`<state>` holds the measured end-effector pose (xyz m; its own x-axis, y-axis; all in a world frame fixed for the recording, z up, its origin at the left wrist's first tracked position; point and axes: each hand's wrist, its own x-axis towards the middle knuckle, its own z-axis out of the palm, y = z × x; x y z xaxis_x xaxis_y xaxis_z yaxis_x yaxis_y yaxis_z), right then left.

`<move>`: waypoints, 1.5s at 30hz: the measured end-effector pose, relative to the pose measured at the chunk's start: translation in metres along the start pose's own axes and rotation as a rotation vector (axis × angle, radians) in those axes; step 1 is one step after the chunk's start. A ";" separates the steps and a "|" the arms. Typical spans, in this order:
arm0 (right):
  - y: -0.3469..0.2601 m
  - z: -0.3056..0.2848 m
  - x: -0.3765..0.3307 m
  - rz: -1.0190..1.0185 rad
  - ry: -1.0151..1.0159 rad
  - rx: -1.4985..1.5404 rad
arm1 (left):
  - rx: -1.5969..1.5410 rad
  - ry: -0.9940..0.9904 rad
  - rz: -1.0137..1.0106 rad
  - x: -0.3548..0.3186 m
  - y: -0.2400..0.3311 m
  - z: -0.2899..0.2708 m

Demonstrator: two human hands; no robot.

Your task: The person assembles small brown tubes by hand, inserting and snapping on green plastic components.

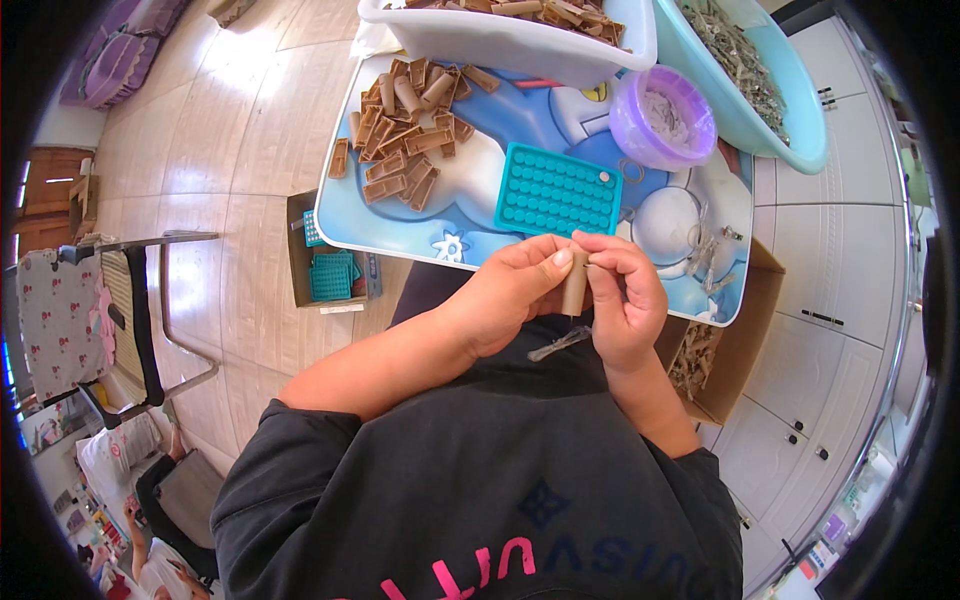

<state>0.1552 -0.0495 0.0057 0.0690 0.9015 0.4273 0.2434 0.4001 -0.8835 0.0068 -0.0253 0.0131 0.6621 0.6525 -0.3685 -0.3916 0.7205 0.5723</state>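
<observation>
Between my hands, just off the table's front edge, is a brown, curved plastic casing (575, 285), held roughly upright. My left hand (515, 285) pinches it with thumb and fingers from the left side. At its upper right edge, the thumb and fingertips of my right hand (628, 295) are pressed together on a tiny part too small to name. A clear, crumpled plastic strip (560, 343) hangs beside the heel of my right hand; what holds its upper end is hidden. Beyond my hands lies a teal tray of round cells (555, 190), with one small pale piece near its right corner.
Brown casings (405, 130) are heaped on the blue patterned table (400, 235). Behind stand a white tub (500, 42), a purple bowl (628, 120) and a light-blue basin (805, 140). Clear strips (708, 255) lie at right, above a cardboard box (757, 290). Another person (165, 570) is at lower left.
</observation>
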 end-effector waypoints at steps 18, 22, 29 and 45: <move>0.005 0.004 -0.002 0.015 0.031 -0.019 | 0.007 -0.040 0.047 -0.002 0.000 0.003; 0.004 0.003 -0.003 0.011 0.014 -0.041 | -0.020 -0.031 0.057 -0.002 -0.001 0.006; 0.005 0.007 -0.003 0.007 0.045 -0.046 | 0.000 -0.011 0.049 -0.001 -0.002 0.009; 0.006 0.005 0.000 -0.002 0.003 0.004 | 0.071 0.056 0.091 -0.001 0.002 0.014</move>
<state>0.1514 -0.0461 -0.0002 0.0711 0.9002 0.4296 0.2393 0.4027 -0.8835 0.0147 -0.0278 0.0245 0.5880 0.7283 -0.3518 -0.4008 0.6402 0.6554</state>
